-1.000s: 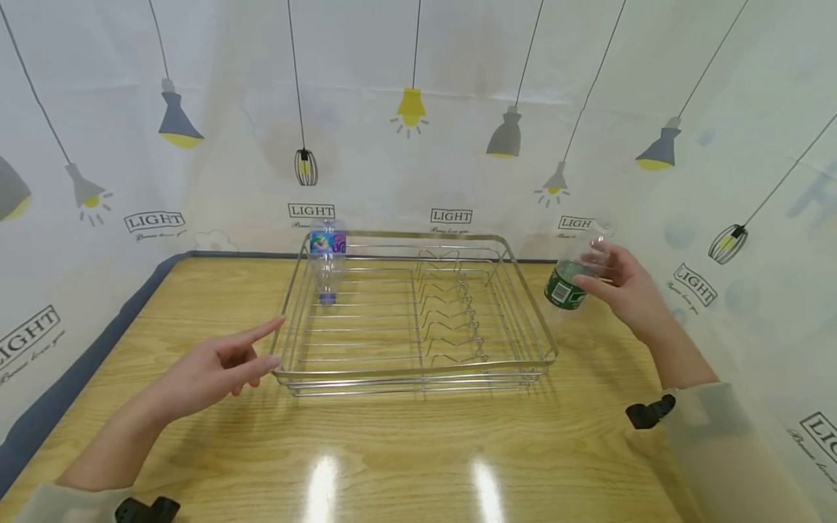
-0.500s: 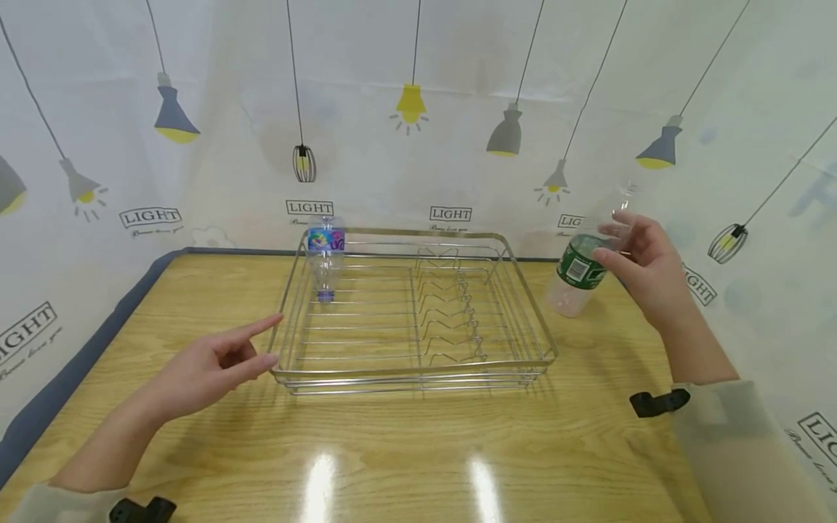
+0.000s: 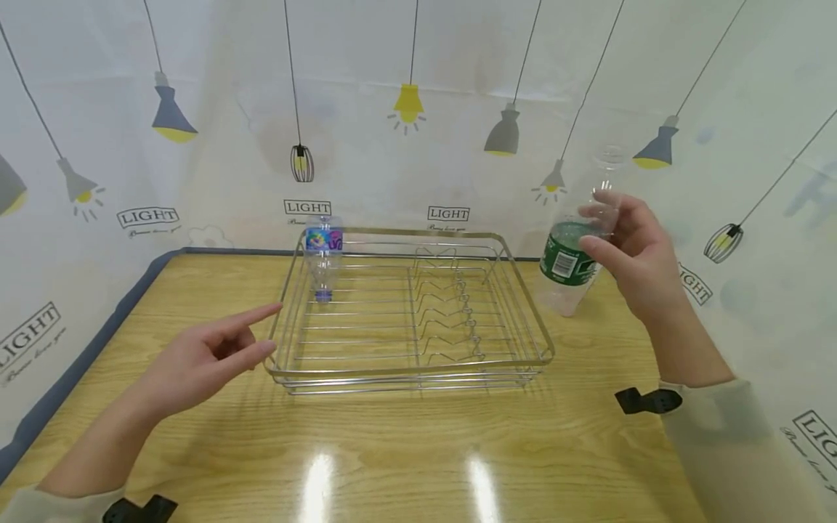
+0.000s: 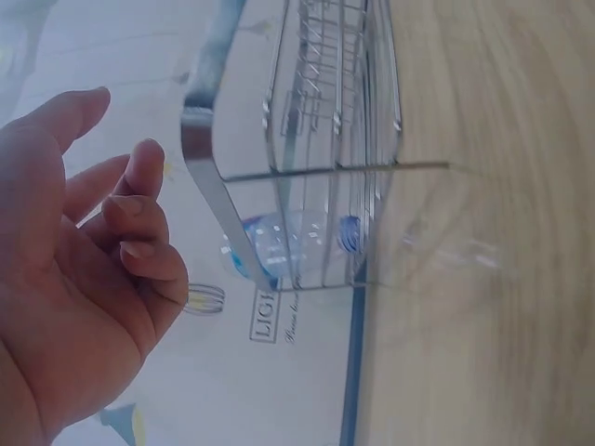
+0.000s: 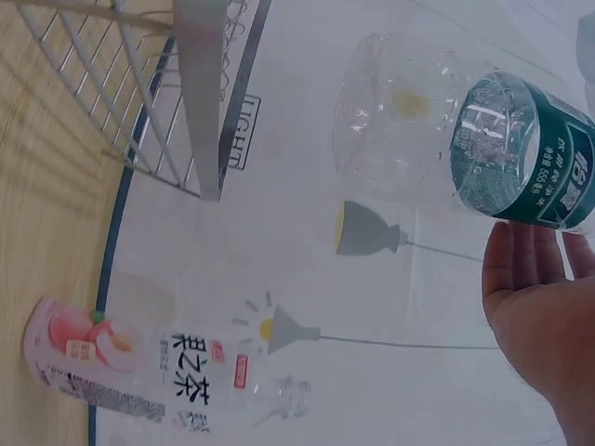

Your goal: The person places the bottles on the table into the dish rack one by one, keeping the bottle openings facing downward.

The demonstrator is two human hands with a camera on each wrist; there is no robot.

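My right hand [image 3: 637,254] holds a clear plastic bottle [image 3: 567,250] with a green label, pinched between thumb and fingers. It hangs in the air just right of the wire dish rack [image 3: 392,373], neck upward and slightly tilted. No cap shows on its neck. At the rack's left side is my left hand [image 3: 189,367], holding nothing. Its index finger is straight near the rim; in the left wrist view the fingers appear apart from the wire. A small clear bottle [image 3: 323,241] with a blue and purple label stands cap down in the rack's far left corner.
In the right wrist view, a bottle with a pink peach label [image 5: 177,372] stands on the table; the head view mostly hides it behind the green-labelled bottle. Wire dividers [image 3: 447,319] run along the rack's right half. A lamp-printed cloth [image 3: 366,167] surrounds the wooden table [image 3: 392,450].
My right hand has lifted the green-labelled bottle, swinging it right and then back left. A pinkish bottle base now shows behind it. The left hand has barely moved.
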